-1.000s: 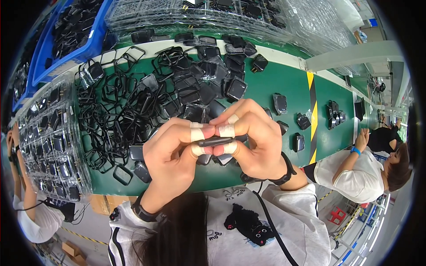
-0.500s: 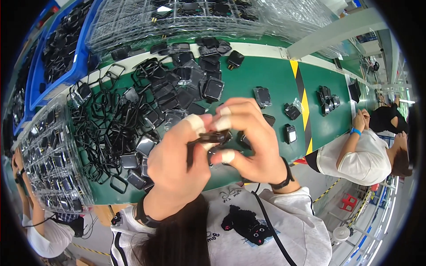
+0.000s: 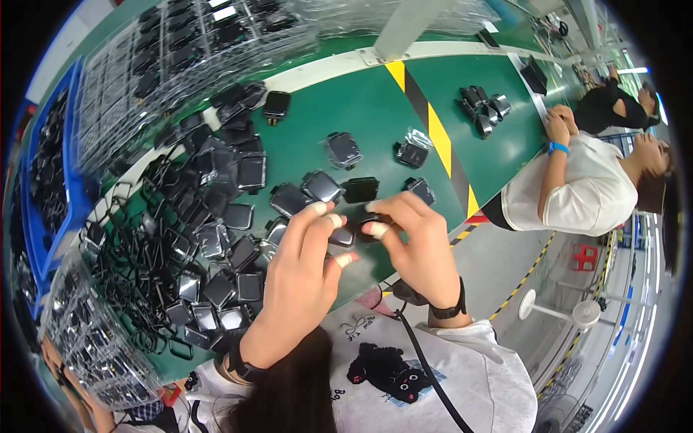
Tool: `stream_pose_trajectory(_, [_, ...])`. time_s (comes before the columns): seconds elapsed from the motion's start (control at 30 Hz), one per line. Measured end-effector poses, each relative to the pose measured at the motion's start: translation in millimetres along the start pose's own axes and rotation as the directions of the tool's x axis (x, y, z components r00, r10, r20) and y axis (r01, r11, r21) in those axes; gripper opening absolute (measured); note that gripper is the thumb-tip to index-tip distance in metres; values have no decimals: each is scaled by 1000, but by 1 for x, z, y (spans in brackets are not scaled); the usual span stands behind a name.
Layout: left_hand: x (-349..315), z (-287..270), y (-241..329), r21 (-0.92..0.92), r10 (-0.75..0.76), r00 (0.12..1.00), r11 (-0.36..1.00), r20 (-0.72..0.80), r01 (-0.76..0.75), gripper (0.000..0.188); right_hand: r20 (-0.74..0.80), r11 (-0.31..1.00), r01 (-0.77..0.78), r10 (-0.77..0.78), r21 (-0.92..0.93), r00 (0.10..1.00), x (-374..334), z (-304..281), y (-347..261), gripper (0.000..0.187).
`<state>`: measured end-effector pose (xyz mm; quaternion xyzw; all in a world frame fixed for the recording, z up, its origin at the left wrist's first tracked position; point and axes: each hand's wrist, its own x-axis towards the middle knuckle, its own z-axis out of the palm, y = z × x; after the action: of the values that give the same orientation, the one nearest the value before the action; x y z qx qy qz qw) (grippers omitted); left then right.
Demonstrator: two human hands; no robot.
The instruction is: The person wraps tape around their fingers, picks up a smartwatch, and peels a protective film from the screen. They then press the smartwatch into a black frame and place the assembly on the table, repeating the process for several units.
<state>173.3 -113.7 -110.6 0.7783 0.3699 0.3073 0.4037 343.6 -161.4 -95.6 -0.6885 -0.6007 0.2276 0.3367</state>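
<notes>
My right hand, with taped fingertips, pinches a small black watch-like part between thumb and forefinger; the fingers cover much of it. To its left, my left hand has its thumb and taped fingers apart with nothing between them. Another dark square piece shows between the two hands. Just beyond the fingertips lie a black square watch case and glossy square watch-like parts, one above my left fingers and one further left.
A heap of black square frames and watch parts covers the left of the green table. Clear trays and a blue bin stand around it. A co-worker sits at the right beyond the striped tape.
The view has swung right. My hands, close together around a dark part before, are now apart, my left fingers free and the right pinching a black part lower over the table.
</notes>
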Motion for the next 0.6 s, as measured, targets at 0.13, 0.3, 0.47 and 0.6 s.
stream_pose_trajectory(0.13, [4,11,0,166,118,976,975,184,-149,60,-38,991,-90,86,-103,996,-11,1,16,26])
stream_pose_trajectory(0.3, [5,24,-5,464,19,938,866,346,-189,79,-174,975,-26,-14,-223,985,13,-6,20,33])
stream_pose_trajectory(0.47, [6,14,-9,365,81,969,916,235,-165,64,144,935,283,-256,-213,956,45,-5,24,35])
stream_pose_trajectory(0.6, [3,-2,-13,-161,41,999,986,-23,-45,46,113,986,136,-125,-97,986,52,-12,14,28])
